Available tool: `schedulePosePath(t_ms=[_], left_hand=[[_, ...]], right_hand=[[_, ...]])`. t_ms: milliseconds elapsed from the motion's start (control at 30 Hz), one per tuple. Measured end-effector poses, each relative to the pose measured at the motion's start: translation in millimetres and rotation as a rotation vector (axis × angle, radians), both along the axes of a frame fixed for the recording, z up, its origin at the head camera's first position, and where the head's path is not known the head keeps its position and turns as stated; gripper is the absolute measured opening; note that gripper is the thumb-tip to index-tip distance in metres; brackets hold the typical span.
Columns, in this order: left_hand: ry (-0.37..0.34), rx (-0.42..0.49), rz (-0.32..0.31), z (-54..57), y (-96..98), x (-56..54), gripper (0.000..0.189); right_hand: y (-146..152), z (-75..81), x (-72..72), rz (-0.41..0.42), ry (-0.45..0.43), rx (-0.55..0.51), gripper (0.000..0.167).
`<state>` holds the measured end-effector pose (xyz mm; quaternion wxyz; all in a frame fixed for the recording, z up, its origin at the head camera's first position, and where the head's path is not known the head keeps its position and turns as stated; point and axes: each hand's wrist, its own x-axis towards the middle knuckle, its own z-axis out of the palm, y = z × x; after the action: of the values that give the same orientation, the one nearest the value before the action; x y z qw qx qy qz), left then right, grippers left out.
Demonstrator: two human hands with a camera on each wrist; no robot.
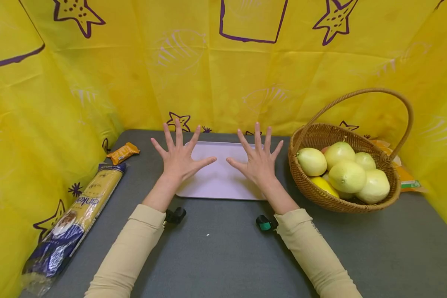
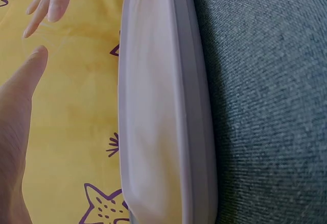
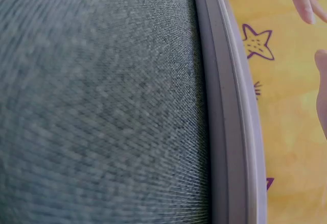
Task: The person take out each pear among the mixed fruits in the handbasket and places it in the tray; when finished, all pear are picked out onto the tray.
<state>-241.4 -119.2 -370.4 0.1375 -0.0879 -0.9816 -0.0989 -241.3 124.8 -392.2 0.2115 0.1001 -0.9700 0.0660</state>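
Both hands hover with fingers spread wide over a pale lilac tray (image 1: 223,174) on the grey table. My left hand (image 1: 180,158) is above the tray's left end, holding nothing. Over its right end, my right hand (image 1: 258,162) is likewise bare, its thumb pointing towards the left one. In the left wrist view the tray's raised rim (image 2: 191,106) runs upright beside the left thumb (image 2: 20,96). The right wrist view shows the tray's near side (image 3: 230,106), with part of the right thumb (image 3: 322,91) at the edge.
To the right stands a wicker basket (image 1: 301,178) with a tall handle, filled with pale yellow-green fruit (image 1: 347,176). Behind it lies an orange packet (image 1: 406,176), partly hidden. A long pasta packet (image 1: 78,215) and a small orange wrapped snack (image 1: 123,153) lie at left.
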Motion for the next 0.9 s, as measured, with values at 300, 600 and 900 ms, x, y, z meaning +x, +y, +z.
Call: schedulePosePath(t_ms=[300, 600, 900], left_hand=[[0.003, -0.016, -0.04, -0.1, 1.9, 1.5, 0.103], [-0.086, 0.168, -0.199, -1.1, -13.0, 29.0, 0.101], [-0.379, 0.358, -0.305, -16.5, -39.8, 39.2, 0.109]], right_hand=[[1, 10.2, 9.6, 0.044, -0.053, -0.038, 0.096], [35, 60.2, 66.5, 0.36, -0.01, -0.304, 0.076], [127, 113.2, 102.3, 0.381, 0.062, -0.278, 0.036]])
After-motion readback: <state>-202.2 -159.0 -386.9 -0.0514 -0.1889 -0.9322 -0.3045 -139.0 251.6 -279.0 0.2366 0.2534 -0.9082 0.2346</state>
